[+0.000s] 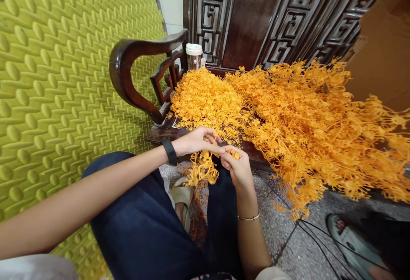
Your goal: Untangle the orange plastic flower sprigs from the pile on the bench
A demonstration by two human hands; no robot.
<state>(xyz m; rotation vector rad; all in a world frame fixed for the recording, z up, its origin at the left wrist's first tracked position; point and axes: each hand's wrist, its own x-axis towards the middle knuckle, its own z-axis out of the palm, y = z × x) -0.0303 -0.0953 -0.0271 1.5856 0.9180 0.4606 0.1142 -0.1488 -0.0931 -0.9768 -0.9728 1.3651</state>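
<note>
My left hand (pixel 196 140) and my right hand (pixel 237 165) meet in front of me, both pinched on one small orange plastic sprig (pixel 202 169) that hangs down between my knees. My left wrist wears a black band, my right a thin bracelet. Just beyond my hands a dense pile of small orange plastic pieces (pixel 205 97) lies on a dark wooden chair seat (pixel 159 134). To its right a larger heap of longer orange branched sprays (pixel 320 130) spills over the seat's front edge.
A lidded clear jar (pixel 194 56) stands at the chair's back corner by the carved armrest (pixel 134 53). A yellow-green textured foam wall (pixel 57 79) fills the left. Black cables (pixel 307 233) run over the speckled floor. Another person's sandalled foot (pixel 352 241) is at bottom right.
</note>
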